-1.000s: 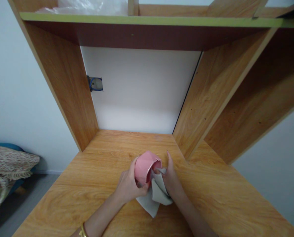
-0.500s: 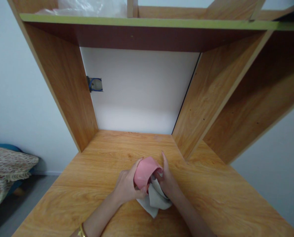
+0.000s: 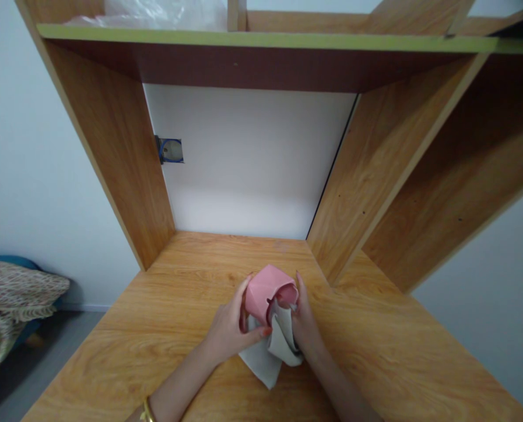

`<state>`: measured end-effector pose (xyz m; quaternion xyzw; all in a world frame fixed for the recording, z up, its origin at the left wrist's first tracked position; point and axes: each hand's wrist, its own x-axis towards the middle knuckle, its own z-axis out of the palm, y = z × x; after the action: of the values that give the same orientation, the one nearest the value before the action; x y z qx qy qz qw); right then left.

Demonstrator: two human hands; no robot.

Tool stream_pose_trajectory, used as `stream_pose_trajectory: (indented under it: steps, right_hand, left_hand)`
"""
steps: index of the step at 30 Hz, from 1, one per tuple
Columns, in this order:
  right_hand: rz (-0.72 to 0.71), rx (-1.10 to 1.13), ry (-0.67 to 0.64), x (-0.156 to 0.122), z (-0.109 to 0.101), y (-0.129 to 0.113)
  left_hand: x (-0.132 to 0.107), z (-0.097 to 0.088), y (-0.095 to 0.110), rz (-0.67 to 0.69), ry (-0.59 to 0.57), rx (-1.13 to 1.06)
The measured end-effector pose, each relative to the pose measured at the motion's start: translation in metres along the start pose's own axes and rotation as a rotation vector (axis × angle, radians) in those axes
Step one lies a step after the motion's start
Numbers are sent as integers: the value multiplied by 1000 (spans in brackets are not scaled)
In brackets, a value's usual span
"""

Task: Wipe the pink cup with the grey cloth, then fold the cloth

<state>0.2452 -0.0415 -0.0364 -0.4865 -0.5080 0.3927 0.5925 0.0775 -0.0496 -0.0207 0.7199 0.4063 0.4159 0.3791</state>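
A pink cup (image 3: 265, 291) is held tilted above the wooden desk (image 3: 164, 328), its mouth turned to the right. My left hand (image 3: 230, 331) is wrapped round the cup's left side. My right hand (image 3: 304, 325) grips a grey cloth (image 3: 270, 351) and presses it against the cup's rim. The cloth hangs down between my hands and touches the desk.
Wooden side panels (image 3: 112, 146) rise left and right of the desk, with a green-edged shelf (image 3: 261, 40) overhead carrying clear plastic. A wall socket hole (image 3: 170, 150) shows at the back. A patterned blanket (image 3: 15, 290) lies at the far left, below desk level.
The cup has turned slightly in my left hand, and my right hand has shifted the cloth along its rim. Both hands stay at the same spot on the desk.
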Motion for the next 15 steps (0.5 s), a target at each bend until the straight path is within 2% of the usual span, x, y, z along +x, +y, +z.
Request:
stream_pose_trajectory:
  steps: [3, 7, 15]
  right_hand:
    - [30, 83, -14, -1, 2, 2]
    - [28, 118, -36, -2, 5, 6]
    - [47, -53, -69, -1, 5, 2]
  left_hand:
    - [0, 2, 2, 59, 9, 93]
    - [0, 5, 1, 89, 39, 112]
    - [0, 2, 3, 124, 103, 146]
